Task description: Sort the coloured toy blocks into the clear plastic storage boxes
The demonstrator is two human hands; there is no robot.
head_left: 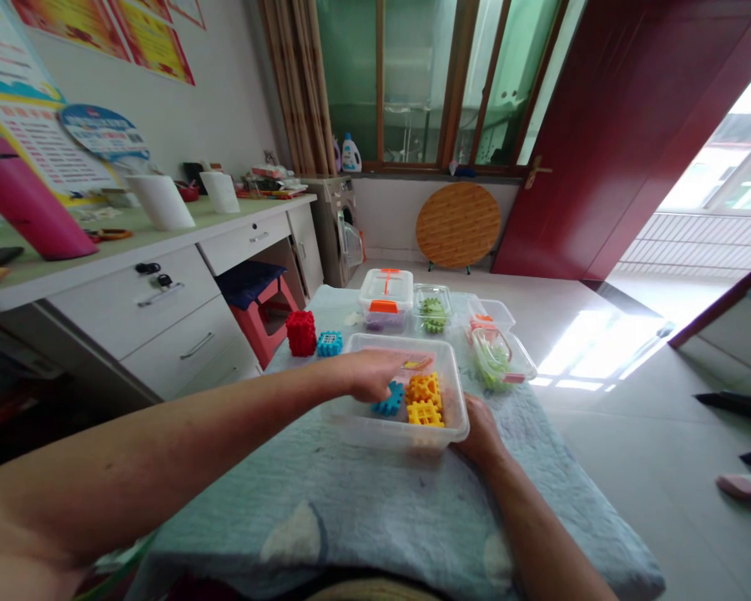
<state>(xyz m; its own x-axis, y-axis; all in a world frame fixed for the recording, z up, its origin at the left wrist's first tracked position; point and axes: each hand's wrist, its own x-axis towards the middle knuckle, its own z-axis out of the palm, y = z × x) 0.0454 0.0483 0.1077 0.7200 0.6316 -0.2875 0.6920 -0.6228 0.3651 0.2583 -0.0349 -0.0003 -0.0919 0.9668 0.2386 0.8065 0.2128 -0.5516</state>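
A clear plastic box (363, 434) stands on the cloth-covered table. Inside are yellow toy blocks (425, 412) and a blue toy block (386, 402). My left hand (379, 374) reaches over the left side of the box, fingers stretched to the right and thumb pointing down near the blue block; its fingertips are blurred. Against the box's right wall, my right hand (481, 430) grips near the front corner, with its fingers partly hidden. A red block cube (301, 333) and a light-blue block (330, 343) sit on the table beyond the box to the left.
Behind the box stand a lidded container with orange clips (386, 292) and a clear container of green blocks (432, 310). To the right is another container with light-green pieces (494, 359). A red stool (266, 313) is left of the table, below a white desk (131, 309).
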